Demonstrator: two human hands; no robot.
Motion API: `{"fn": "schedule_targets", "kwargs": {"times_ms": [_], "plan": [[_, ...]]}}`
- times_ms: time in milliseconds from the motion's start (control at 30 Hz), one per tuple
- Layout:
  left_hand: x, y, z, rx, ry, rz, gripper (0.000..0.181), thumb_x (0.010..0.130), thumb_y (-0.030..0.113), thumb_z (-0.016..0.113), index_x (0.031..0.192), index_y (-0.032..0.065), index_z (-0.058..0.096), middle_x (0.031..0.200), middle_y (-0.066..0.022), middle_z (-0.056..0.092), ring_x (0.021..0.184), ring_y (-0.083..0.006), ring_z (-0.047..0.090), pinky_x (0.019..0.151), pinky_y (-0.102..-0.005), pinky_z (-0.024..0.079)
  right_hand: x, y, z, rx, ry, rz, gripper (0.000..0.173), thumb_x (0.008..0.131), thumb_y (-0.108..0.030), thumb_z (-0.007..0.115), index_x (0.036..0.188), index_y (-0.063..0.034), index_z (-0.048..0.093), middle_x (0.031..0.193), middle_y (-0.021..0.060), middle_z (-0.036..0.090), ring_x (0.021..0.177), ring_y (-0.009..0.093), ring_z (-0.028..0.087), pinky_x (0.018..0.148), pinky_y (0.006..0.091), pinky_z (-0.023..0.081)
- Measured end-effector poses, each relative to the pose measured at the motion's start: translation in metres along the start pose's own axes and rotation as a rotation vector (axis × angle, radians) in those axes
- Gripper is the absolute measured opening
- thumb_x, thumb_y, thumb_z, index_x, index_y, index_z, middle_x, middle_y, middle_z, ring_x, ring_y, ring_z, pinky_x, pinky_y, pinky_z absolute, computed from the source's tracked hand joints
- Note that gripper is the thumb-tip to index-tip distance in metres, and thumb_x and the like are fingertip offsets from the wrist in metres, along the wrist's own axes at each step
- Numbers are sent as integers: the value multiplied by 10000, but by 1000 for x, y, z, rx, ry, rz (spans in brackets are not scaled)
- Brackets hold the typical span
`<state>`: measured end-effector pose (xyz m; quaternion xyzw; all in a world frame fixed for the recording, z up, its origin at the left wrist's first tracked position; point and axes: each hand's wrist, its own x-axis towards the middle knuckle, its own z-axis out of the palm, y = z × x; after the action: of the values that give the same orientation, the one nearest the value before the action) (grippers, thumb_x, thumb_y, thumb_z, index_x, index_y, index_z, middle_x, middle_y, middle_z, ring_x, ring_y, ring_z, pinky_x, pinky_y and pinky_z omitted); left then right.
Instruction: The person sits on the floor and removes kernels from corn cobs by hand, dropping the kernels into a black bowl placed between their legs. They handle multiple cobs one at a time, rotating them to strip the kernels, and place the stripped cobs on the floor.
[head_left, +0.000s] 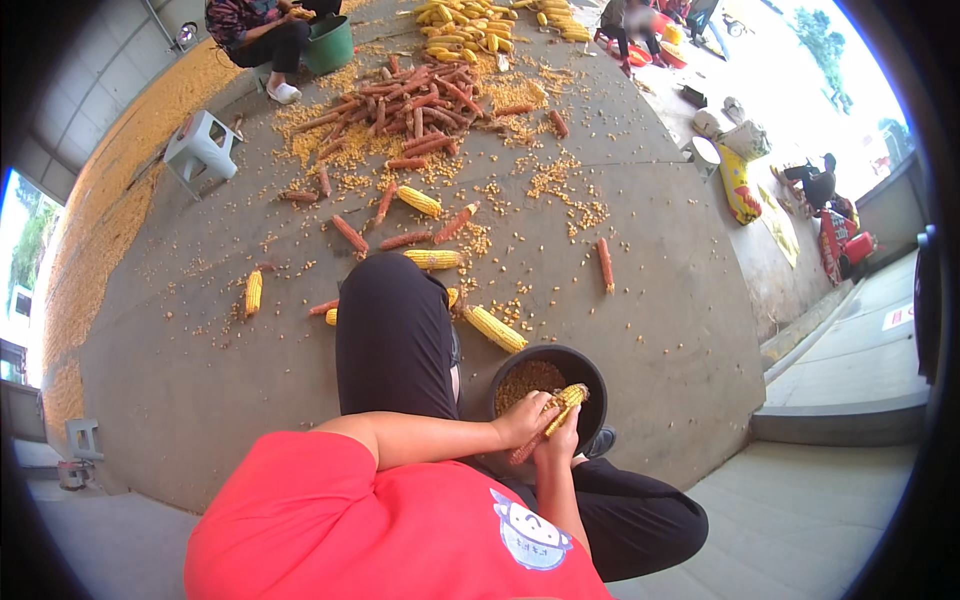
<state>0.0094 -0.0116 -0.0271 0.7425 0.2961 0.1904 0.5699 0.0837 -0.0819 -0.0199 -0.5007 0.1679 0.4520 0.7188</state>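
An ear of corn (568, 403) with yellow kernels is held over a black bucket (598, 371). My right hand (559, 444) grips the ear from below. My left hand (523, 420) curls its fingers over the ear's near side. Beneath the hands a bare reddish cob part (525, 451) sticks out toward me; whether it is this ear's stripped end or a separate cob, I cannot tell. Loose kernels (529, 381) lie inside the bucket, which stands between my legs. Just beyond its rim rests another yellow ear (495, 328).
Bare cobs (420, 101) are heaped ahead, with a pile of yellow ears (469, 30) behind. Kernels are scattered over the floor. A grey plastic stool (201, 150) stands left, near a seated person (262, 34) with a green bucket (328, 45). Spread grain (105, 202) borders the left wall.
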Motion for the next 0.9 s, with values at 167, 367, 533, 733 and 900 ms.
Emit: {"fn": "schedule_targets", "kwargs": {"times_ms": [167, 367, 533, 733, 900], "plan": [[2, -2, 0, -109, 50, -35, 307, 911, 273, 515, 961, -30, 525, 924, -247, 564, 888, -392, 549, 784, -437, 427, -7, -2, 9, -11, 5, -8, 497, 976, -431, 358, 1227, -16, 464, 1122, 123, 559, 1011, 256, 571, 875, 371, 473], [4, -6, -1, -43, 48, -100, 410, 918, 361, 511, 915, -49, 521, 876, -256, 583, 835, -393, 570, 745, -425, 441, 4, 11, 0, -191, -132, -158, 430, 990, -379, 347, 1205, -30, 479, 1048, 96, 574, 939, 204, 581, 830, 324, 481], [15, 8, -11, -102, 20, -195, 447, 931, 415, 464, 812, -10, 531, 792, -227, 588, 748, -309, 591, 683, -400, 444, -4, 5, 8, -316, -120, -225, 452, 990, -351, 364, 1254, 7, 439, 1155, 120, 535, 1049, 185, 532, 897, 298, 430], [21, -9, -12, -29, -2, -95, 315, 903, 296, 560, 864, -15, 571, 765, -147, 602, 700, -190, 575, 658, -342, 460, -6, 5, 9, -428, -92, -276, 465, 995, -371, 333, 1246, 1, 455, 1150, 113, 527, 1073, 187, 497, 936, 302, 386], [22, 1, -12, -109, -50, -170, 285, 895, 259, 575, 982, -12, 564, 829, -96, 634, 737, -141, 585, 681, -300, 473, 0, 5, 9, -130, -115, -199, 472, 985, -416, 350, 1204, -17, 474, 1073, 98, 571, 955, 173, 570, 842, 306, 460]]}}
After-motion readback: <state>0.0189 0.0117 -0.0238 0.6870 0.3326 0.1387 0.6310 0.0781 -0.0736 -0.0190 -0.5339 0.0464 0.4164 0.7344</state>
